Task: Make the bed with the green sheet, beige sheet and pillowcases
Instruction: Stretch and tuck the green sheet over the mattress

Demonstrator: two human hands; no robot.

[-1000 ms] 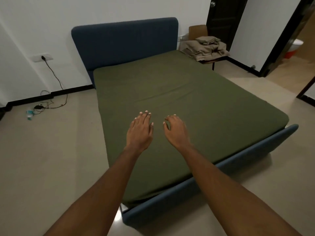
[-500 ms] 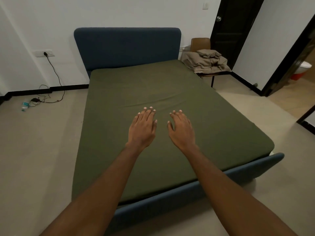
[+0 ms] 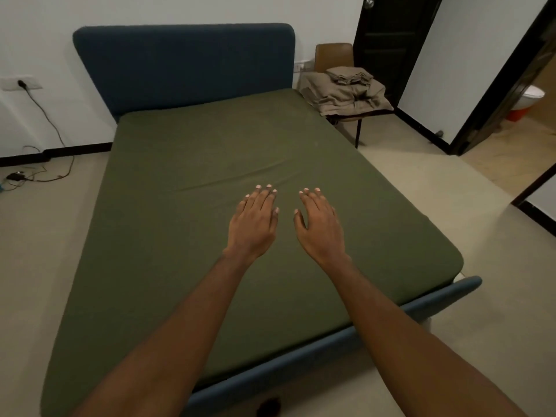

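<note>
Now we count two hands over one bed (image 3: 301, 361). Our left hand (image 3: 254, 225) and right hand (image 3: 320, 227) lie side by side, palms down and apart from each other. Both have their fingers straight and loosely spread, and neither grasps anything. We cannot tell whether the palms touch the cloth or hover just above it.

One green sheet (image 3: 210, 182) covers the whole mattress, stretched from the single blue headboard (image 3: 186, 64) down to the foot rail. We see one long crease across it, just beyond our fingertips.

One chair (image 3: 332, 54) stands beside the far right corner of the bed, and on its seat sits one heap of beige linen (image 3: 346, 91), with a smaller folded bundle on top. We cannot count how many separate pieces it holds, nor tell sheet from pillowcases.

Behind the chair is one dark door (image 3: 388, 40). On the left wall we see one socket (image 3: 19, 83), with one cable (image 3: 51, 124) hanging from it to the floor (image 3: 39, 251).
</note>
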